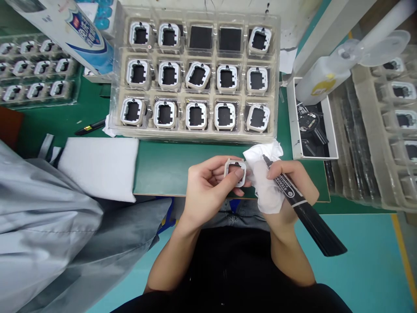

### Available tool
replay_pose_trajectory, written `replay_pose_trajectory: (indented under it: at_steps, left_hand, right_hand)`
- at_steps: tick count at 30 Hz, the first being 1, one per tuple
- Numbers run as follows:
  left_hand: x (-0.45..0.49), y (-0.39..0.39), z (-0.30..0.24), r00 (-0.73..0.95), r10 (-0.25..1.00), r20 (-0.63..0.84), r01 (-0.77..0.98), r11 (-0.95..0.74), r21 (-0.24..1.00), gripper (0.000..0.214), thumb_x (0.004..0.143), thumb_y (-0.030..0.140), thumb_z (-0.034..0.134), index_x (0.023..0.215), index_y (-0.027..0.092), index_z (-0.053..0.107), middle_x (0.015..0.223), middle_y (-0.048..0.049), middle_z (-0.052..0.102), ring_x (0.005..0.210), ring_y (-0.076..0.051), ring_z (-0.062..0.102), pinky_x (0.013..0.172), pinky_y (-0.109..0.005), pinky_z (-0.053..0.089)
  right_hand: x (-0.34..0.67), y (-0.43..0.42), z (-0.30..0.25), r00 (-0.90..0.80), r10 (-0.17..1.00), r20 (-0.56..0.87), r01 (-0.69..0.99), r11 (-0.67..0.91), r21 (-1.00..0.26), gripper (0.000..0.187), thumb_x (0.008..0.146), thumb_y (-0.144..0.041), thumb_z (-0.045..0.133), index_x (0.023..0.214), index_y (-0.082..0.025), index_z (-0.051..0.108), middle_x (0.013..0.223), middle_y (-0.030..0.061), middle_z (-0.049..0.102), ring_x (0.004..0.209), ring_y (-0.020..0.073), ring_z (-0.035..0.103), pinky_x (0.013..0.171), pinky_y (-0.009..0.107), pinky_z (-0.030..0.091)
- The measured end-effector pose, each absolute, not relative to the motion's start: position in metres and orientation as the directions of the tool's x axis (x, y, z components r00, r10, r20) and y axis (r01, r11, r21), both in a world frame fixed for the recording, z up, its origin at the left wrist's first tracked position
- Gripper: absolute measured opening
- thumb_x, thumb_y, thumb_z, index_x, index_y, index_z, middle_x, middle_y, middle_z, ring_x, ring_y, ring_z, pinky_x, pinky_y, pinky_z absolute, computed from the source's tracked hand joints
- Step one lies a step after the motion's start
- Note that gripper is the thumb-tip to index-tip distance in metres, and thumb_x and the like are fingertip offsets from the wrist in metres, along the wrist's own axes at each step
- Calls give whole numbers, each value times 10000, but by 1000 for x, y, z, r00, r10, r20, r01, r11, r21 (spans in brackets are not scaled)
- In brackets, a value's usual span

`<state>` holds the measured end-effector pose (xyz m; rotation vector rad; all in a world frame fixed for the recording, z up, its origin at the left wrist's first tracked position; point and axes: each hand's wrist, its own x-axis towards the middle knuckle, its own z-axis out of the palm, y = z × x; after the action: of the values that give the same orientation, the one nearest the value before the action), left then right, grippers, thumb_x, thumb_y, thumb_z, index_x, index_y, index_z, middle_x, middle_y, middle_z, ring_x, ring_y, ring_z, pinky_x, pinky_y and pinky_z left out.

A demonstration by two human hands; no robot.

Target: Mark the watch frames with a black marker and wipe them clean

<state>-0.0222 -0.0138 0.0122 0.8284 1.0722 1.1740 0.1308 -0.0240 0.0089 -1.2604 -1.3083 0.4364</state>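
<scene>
My left hand [208, 187] grips a white square watch-case frame [241, 180] between thumb and fingers, just over the table's front edge. Close beside it, my right hand [291, 182] is closed around a black marker pen [301, 206]; its dark tip points up and left. A crumpled white tissue [265, 184] is also in my right hand, lying over the fingers. Beyond both hands stands a clear plastic tray [195, 135] whose pockets hold several similar frames [196, 116]. Two pockets in its back row show only dark squares.
A white box [330, 134] on the right holds a pump bottle [321, 80] and black parts. Stacked trays [368, 143] stand farther right. At left are a white foam pad [100, 163], a black pen [91, 127], a spray bottle [83, 37] and another person's grey sleeve [42, 217].
</scene>
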Motion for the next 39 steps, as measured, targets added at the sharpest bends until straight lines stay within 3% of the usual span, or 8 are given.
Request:
replay_pose_trajectory:
  at_steps: [9, 23, 31, 39]
  left_hand:
    - [-20, -13, 12, 68, 979, -194, -304, 206, 930, 285, 884, 379, 958, 1048, 165, 865, 811, -44, 835, 740, -213, 831, 597, -256, 698]
    - [-19, -19, 2, 93, 986, -139, -265, 159, 951, 240, 922, 303, 933, 1135, 199, 896, 917, -39, 860, 784, -176, 809, 688, -254, 729]
    - [-20, -14, 13, 114, 969, -220, -300, 245, 922, 277, 910, 327, 935, 1114, 155, 859, 839, -54, 856, 770, -249, 870, 513, -218, 664]
    - [-23, -12, 15, 74, 957, -282, -363, 289, 886, 324, 857, 339, 986, 1085, 151, 853, 899, -83, 881, 734, -255, 870, 441, -201, 624]
  right_hand:
    - [135, -22, 5, 232, 826, 514, 386, 406, -828, 155, 989, -208, 775, 888, -286, 689, 715, -34, 688, 548, 178, 631, 519, 332, 468]
    - [129, -17, 9, 218, 815, 536, 438, 410, -800, 208, 971, -246, 784, 800, -250, 666, 631, -73, 580, 488, 105, 452, 491, 280, 370]
    - [132, -24, 3, 317, 817, 481, 410, 339, -847, 165, 970, -206, 804, 875, -274, 687, 679, -46, 650, 554, 169, 628, 521, 313, 459]
    - [134, -24, 0, 298, 787, 541, 491, 359, -794, 161, 995, -198, 755, 875, -274, 678, 683, -48, 612, 548, 159, 539, 554, 325, 405]
